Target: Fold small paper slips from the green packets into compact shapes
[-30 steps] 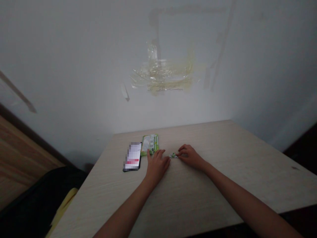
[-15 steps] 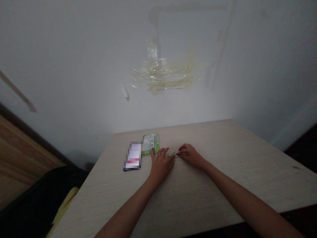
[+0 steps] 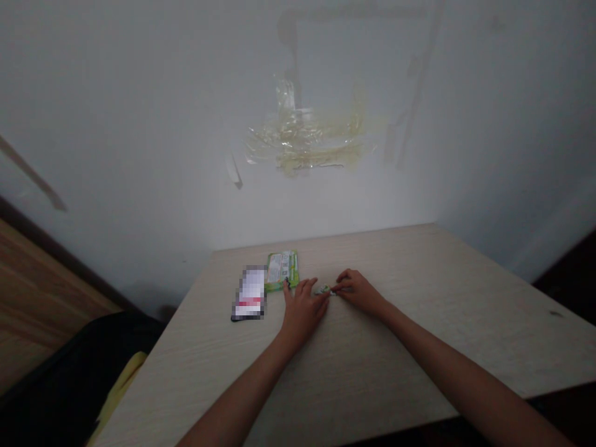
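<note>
A small green-and-white thing (image 3: 323, 290), too small to name, lies on the table between my two hands. My left hand (image 3: 302, 310) rests palm down with its fingers spread, and its thumb side touches the near edge of the small thing. One outer finger of that hand reaches the lower edge of a flat green printed packet (image 3: 282, 268). From the right, my right hand (image 3: 361, 293) has its fingertips pinched together at the right end of the small thing. Its other fingers are curled.
A phone (image 3: 251, 293) with a blurred-out screen lies left of the packet on the pale wooden table (image 3: 395, 261). Behind the table rises a wall (image 3: 162, 124) with clear tape stuck on it. Dark and yellow cloth (image 3: 123, 385) hangs at the left edge.
The small thing shows slightly more between my hands, its left part raised or turned a little. Both hands stay almost in place.
</note>
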Demonstrator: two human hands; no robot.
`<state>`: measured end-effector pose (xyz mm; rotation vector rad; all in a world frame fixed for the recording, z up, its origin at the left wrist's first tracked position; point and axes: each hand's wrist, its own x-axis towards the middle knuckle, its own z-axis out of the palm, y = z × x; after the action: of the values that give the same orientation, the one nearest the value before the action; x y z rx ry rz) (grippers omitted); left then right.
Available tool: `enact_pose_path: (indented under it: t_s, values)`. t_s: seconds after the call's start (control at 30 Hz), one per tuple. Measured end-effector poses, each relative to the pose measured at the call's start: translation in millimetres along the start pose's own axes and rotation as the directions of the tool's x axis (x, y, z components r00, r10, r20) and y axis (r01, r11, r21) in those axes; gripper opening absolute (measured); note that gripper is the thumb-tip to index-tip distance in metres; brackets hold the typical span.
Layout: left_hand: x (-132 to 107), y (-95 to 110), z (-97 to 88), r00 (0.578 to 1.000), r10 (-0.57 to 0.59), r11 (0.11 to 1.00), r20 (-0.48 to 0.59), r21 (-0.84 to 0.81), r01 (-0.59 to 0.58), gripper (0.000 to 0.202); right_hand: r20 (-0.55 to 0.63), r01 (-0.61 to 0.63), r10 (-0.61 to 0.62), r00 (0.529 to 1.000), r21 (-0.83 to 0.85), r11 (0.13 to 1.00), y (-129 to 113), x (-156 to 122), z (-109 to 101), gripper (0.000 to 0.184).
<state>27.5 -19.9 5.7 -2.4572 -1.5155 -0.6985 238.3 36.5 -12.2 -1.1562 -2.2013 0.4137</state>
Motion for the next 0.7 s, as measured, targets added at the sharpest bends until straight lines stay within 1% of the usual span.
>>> enact_pose_path:
  t_s: [0.27,0.47,0.6,0.7]
  values:
    - [0,-2,-0.5,1.0,-0.005,1.0,0.021,-0.001,0.005,0.024,0.025,-0.039,0.04,0.999,-0.041,0.998,-2,0,-2,0.019]
    - [-3,-10,-0.9,1.0,0.011,1.0,0.029,0.024,-0.011,0.026,0.015,-0.063,0.064,0.998,-0.055,0.997,-6,-1,-4,0.018]
    - [-3,-15,-2.0,0.997,0.054,0.998,0.059,0.035,-0.057,0.028,0.013,-0.053,0.053,0.999,-0.049,0.997,-6,-2,-4,0.019]
    - [-1,-15,-3.0,0.994,0.097,0.994,0.047,0.043,-0.099,0.028,0.004,-0.047,0.047,0.999,-0.037,0.998,-3,-2,-2,0.018]
